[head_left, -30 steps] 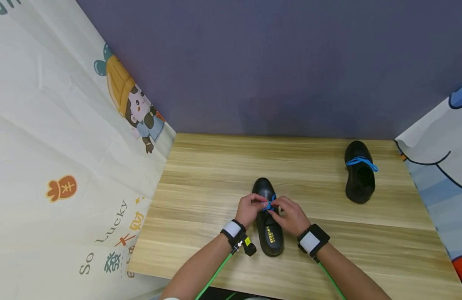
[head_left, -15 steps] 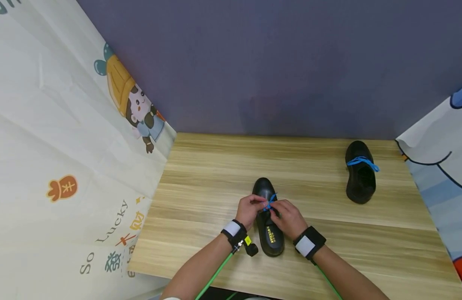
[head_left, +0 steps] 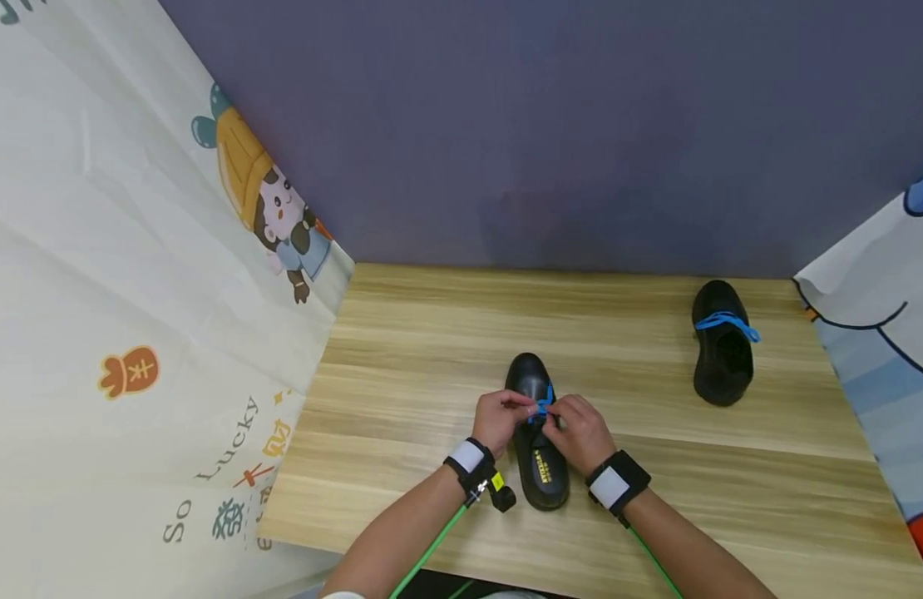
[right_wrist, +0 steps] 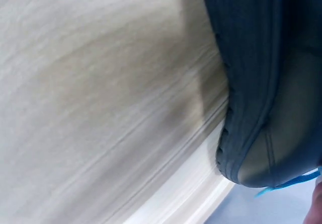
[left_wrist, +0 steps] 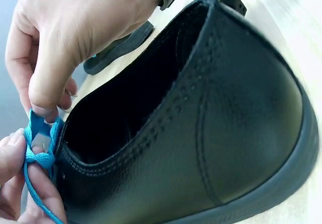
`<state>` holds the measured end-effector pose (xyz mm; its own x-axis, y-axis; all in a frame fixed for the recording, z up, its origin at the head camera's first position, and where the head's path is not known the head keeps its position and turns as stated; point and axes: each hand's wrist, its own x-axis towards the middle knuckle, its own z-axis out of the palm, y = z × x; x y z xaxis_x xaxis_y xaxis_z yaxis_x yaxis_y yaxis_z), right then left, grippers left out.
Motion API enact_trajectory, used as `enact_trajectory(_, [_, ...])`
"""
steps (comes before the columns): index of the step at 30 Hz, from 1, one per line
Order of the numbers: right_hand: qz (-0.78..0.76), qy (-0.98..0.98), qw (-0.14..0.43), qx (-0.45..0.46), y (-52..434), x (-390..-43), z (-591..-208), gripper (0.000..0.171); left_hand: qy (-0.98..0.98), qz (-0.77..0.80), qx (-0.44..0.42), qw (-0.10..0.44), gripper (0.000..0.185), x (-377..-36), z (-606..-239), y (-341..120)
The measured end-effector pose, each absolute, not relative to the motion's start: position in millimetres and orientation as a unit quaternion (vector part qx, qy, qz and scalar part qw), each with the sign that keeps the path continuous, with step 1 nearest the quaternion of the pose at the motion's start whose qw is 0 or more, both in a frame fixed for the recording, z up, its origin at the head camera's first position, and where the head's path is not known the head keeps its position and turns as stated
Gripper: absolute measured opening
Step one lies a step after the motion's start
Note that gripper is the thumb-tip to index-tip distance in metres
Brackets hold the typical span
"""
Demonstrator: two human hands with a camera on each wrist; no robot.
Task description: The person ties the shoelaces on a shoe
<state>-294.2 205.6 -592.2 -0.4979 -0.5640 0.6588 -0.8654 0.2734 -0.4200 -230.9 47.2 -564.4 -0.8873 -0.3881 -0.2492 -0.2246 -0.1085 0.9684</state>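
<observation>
A black leather shoe (head_left: 527, 376) lies on the wooden table, toe pointing away from me, with a blue shoelace (head_left: 549, 391) across its front. My left hand (head_left: 495, 422) pinches the lace from the left side. From the right, my right hand (head_left: 584, 436) holds a loop of the same lace between thumb and fingers. In the left wrist view, the blue lace (left_wrist: 41, 158) shows a knot-like crossing with an upright loop above it, and fingers of both hands meet there. The right wrist view mostly shows the shoe's side (right_wrist: 251, 83); little of the hand is visible.
A second black shoe (head_left: 722, 374) with a blue lace (head_left: 723, 319) stands at the back right of the wooden table (head_left: 417, 349). Behind the table rises a dark purple-grey panel (head_left: 551, 150). Printed white cloth (head_left: 80, 274) hangs on the left, another cloth (head_left: 866, 291) on the right.
My right hand has shifted slightly left, its fingers and thumb closing in on the lace. The blue lace between the hands has changed shape. My left hand has hardly moved.
</observation>
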Motion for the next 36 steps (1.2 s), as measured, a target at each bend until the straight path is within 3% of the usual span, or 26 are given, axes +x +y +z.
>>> enact_trajectory(22, [0.397, -0.786, 0.19, 0.434, 217.0, -297.9, -594.4, 0.006, -0.592, -0.742, 0.297, 0.104, 0.015, -228.8, -572.0, 48.1])
enact_trajectory(29, [0.395, -0.784, 0.161, 0.451, 224.8, -295.9, -596.0, 0.011, -0.664, -0.698, 0.249, 0.099, 0.014, -227.1, -574.1, 46.5])
enact_trajectory(36, [0.385, -0.785, 0.158, 0.459, 228.0, -292.3, -600.2, 0.015, -0.759, -0.613, 0.165, 0.142, 0.015, -221.6, -581.2, 42.1])
